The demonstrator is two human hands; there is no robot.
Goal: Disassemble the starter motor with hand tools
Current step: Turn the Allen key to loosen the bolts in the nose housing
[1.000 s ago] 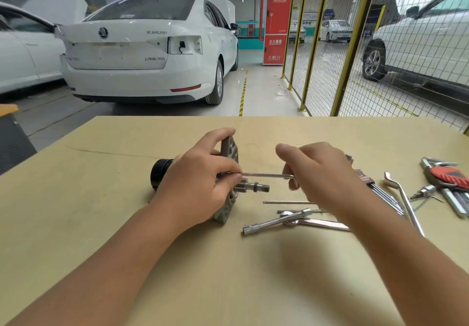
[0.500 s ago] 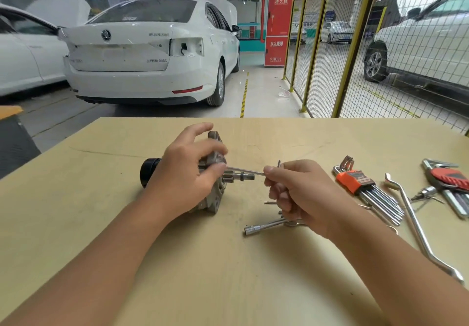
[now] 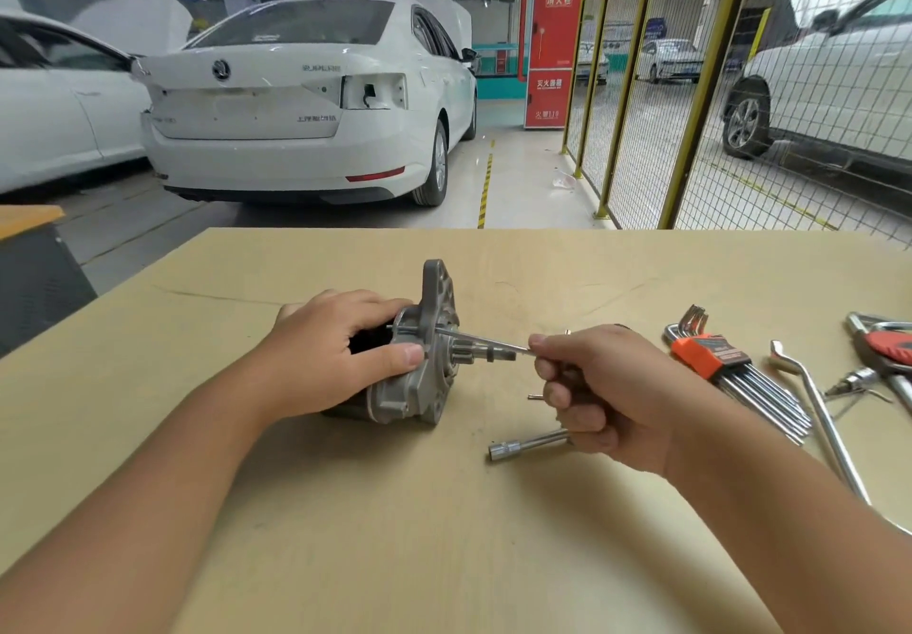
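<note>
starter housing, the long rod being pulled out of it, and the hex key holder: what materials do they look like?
Starter housing: looks like cast aluminium; dull grey, matte, with ribbed moulded shapes. Could be another light alloy.
Long rod, pinched by the right hand: probably steel; thin, straight, bright silver.
Hex key holder: looks like moulded plastic; solid orange with a dark label.

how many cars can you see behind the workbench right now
5, maybe more hidden: white sedan straight ahead, another white car at far left, a white car behind the fence at right, two distant cars beyond.

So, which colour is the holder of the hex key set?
Orange, on the hex key set; the head view shows it.
</note>
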